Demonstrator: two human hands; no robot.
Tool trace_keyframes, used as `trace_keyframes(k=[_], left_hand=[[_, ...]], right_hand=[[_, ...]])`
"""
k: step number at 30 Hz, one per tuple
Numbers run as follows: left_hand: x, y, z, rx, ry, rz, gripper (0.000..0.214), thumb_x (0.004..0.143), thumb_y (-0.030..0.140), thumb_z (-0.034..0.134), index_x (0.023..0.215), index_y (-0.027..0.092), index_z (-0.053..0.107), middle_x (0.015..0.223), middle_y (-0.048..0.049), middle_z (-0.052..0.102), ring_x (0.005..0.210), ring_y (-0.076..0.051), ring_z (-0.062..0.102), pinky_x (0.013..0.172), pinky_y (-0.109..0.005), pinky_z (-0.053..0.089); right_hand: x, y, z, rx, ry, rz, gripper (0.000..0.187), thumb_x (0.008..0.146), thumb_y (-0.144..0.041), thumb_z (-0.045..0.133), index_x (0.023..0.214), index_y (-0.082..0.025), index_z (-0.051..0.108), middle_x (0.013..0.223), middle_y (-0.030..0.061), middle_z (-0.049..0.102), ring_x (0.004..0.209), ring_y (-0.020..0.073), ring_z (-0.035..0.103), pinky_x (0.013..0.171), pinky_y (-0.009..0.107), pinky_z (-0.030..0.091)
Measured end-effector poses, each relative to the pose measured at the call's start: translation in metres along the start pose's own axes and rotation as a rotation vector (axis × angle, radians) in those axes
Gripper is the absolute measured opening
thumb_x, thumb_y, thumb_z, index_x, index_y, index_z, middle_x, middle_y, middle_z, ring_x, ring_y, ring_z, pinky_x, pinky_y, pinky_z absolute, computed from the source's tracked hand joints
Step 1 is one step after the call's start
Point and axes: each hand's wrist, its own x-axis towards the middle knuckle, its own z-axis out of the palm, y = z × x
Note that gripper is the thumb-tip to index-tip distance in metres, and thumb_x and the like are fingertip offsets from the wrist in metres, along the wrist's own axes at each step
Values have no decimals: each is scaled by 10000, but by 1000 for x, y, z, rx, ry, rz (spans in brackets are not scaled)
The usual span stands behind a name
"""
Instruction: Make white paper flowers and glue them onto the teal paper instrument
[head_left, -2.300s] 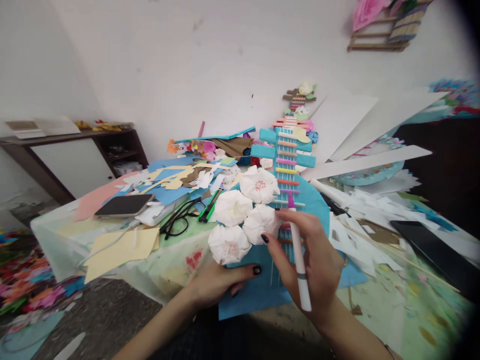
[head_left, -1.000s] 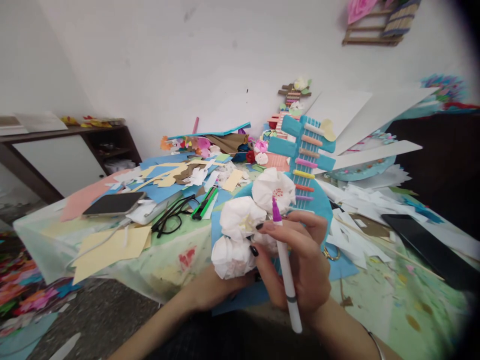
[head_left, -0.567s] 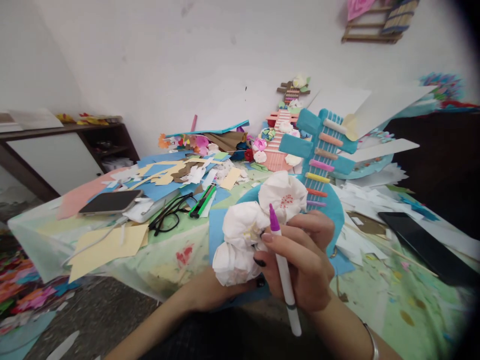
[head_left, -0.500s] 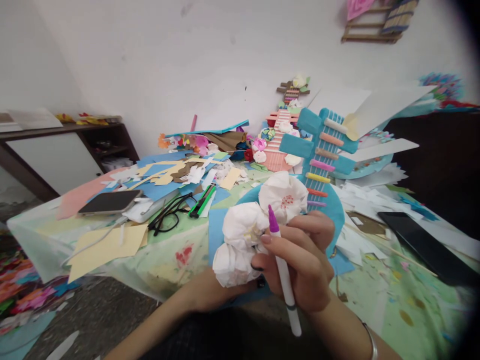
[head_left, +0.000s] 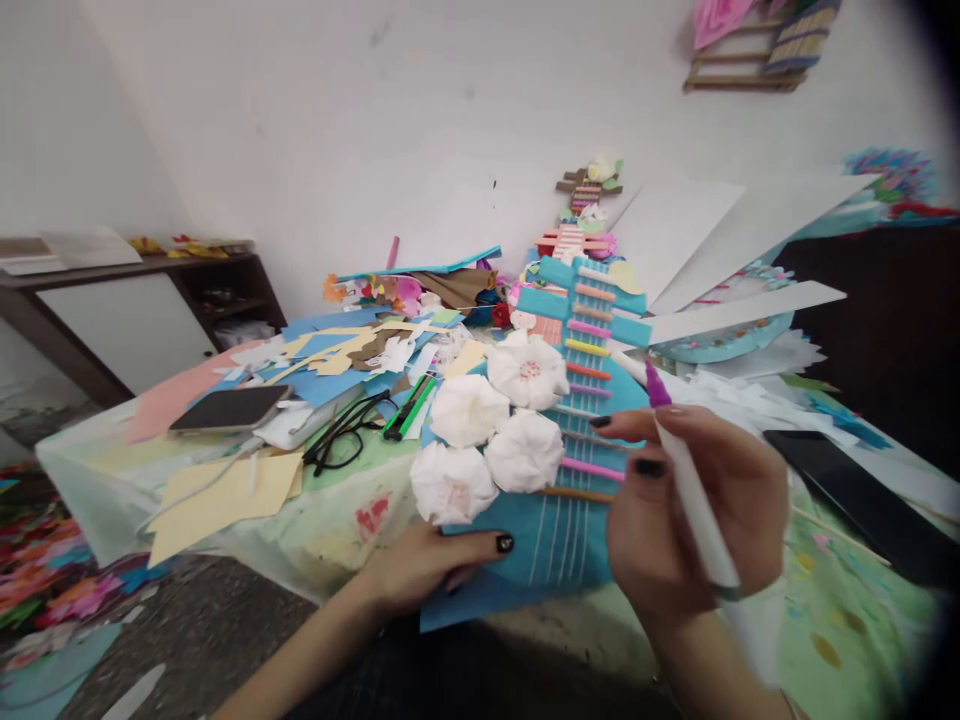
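The step in hand appears to be marking the paper flowers with a pen, and this moment looks like a pause between marks. The right hand (head_left: 739, 490) is gripping a white marker (head_left: 694, 500) with a purple tip, its fingers curling around the barrel and the tip pointing up, well apart from any petal. The index finger is stretching toward the guitar's strings; whether it is touching them I cannot tell. The left hand (head_left: 416, 570) is steadying the lower left corner, its thumb pressing on the blue surface and its other fingers mostly hidden.

Any further mark would call for lowering the right wrist, turning the tip down onto a petal and touching lightly, since the crumpled paper looks soft and could crease.

The turquoise paper guitar (head_left: 517, 525) is lying between the hands at the near edge of the tabletop (head_left: 330, 540), its neck pointing away. White strings are running along it, crossed by coloured paper rolls, including a yellow one (head_left: 587, 347) and a magenta one (head_left: 592, 470). Four white flowers are clustering on its left side: the upper one (head_left: 529, 370) is showing red dots at its centre, the lower left one (head_left: 454, 483) a pinkish centre, while the lower right one (head_left: 525, 455) is looking plain and the upper left one (head_left: 469, 410) nearly so.
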Motion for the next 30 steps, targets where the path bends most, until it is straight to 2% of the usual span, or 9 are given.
trace_keyframes(k=[2, 3, 6, 11, 15, 26, 30], left_hand=[[2, -3, -1, -158, 55, 37, 468, 701, 423, 668, 426, 189, 370, 357, 77, 295, 360, -49, 245, 418, -234, 163], [2, -4, -1, -224, 76, 53, 462, 683, 413, 689, 433, 185, 375, 348, 83, 289, 351, -43, 241, 411, -228, 148], [4, -7, -1, -348, 93, 71, 443, 656, 386, 728, 454, 175, 394, 334, 95, 290, 337, -32, 237, 397, -210, 142], [4, -8, -3, -377, 81, 63, 394, 651, 357, 747, 500, 168, 437, 338, 103, 312, 323, -24, 233, 381, -197, 134], [3, -7, -3, -364, 62, 50, 406, 649, 367, 745, 495, 170, 425, 334, 102, 307, 326, -25, 241, 386, -199, 135], [2, -9, -6, -273, 46, 45, 412, 668, 409, 723, 490, 173, 436, 347, 89, 314, 341, -40, 253, 386, -215, 130], [2, -10, -6, -263, 58, 35, 419, 670, 406, 723, 485, 174, 427, 348, 88, 313, 346, -38, 252, 391, -215, 133]], right_hand=[[1, 3, 1, 104, 55, 25, 259, 852, -71, 542, 1044, -203, 656, 763, 12, 648, 664, 190, 593, 627, 376, 456], [2, 3, 2, 145, 40, 34, 230, 838, -76, 569, 993, -200, 685, 740, 9, 651, 632, 178, 573, 616, 372, 446], [3, 2, 2, 186, -99, 73, 230, 817, -56, 577, 954, -190, 704, 799, 30, 667, 674, 177, 560, 620, 368, 433], [-1, -1, -1, 134, -305, 84, 313, 807, -11, 531, 1060, -173, 616, 894, 53, 629, 814, 190, 569, 670, 366, 448], [-2, 1, 2, 114, -377, 63, 258, 813, -18, 532, 1006, -179, 586, 822, 31, 592, 757, 169, 537, 662, 363, 439], [-3, 3, 5, 4, -443, 13, 196, 847, -48, 516, 982, -183, 561, 821, 36, 594, 761, 169, 520, 674, 365, 424], [-3, 4, 4, 33, -399, 22, 210, 833, -44, 528, 979, -189, 570, 804, 30, 590, 744, 168, 522, 663, 363, 430]])
